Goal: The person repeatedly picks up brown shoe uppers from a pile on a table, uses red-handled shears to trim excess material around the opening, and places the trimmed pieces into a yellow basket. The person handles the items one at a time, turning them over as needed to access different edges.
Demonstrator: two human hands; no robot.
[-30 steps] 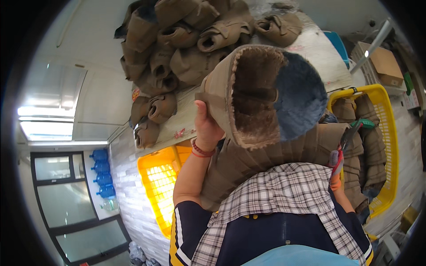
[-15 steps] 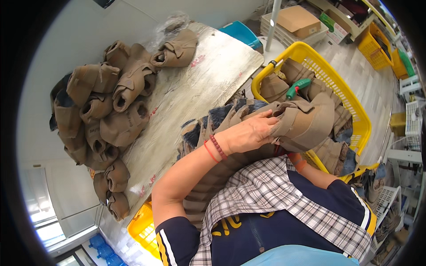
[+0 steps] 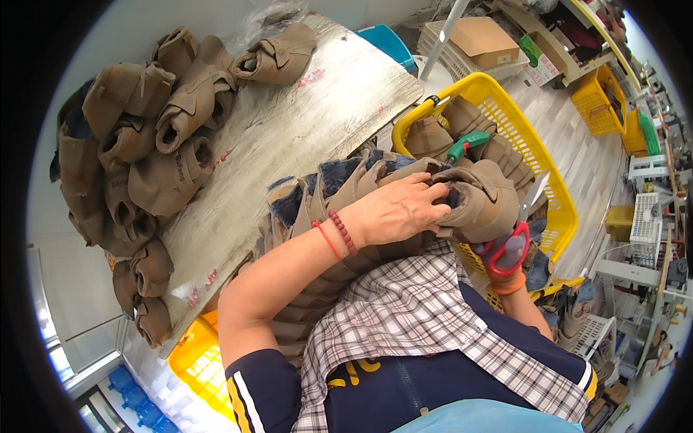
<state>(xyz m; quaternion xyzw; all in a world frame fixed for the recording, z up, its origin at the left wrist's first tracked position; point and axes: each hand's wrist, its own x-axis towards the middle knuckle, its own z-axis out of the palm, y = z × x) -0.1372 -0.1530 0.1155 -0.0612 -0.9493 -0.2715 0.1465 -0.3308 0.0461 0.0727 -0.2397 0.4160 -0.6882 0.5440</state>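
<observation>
A long row of brown shoe uppers (image 3: 346, 224) with dark fleecy lining lies across my lap and against the table edge. My left hand (image 3: 401, 209), bare with red bracelets at the wrist, grips the end shoe upper (image 3: 487, 206) by its edge; its thumb is hidden. Right beside that upper, my right hand (image 3: 505, 263), in a glove with an orange cuff, holds red-handled scissors (image 3: 535, 196). Their blades point up and away, past the upper's right side, over the yellow basket (image 3: 556, 159).
More uppers (image 3: 162, 130) are heaped on the worn whitish table (image 3: 281, 137) at left. The basket holds further uppers and a green-handled tool (image 3: 468, 144). A teal bin (image 3: 388, 47), a cardboard box (image 3: 485, 42) and another yellow basket (image 3: 206, 353) stand around.
My right hand has come out from behind the uppers, showing the scissors. The end upper has turned so its opening shows, and my left hand has shifted slightly left.
</observation>
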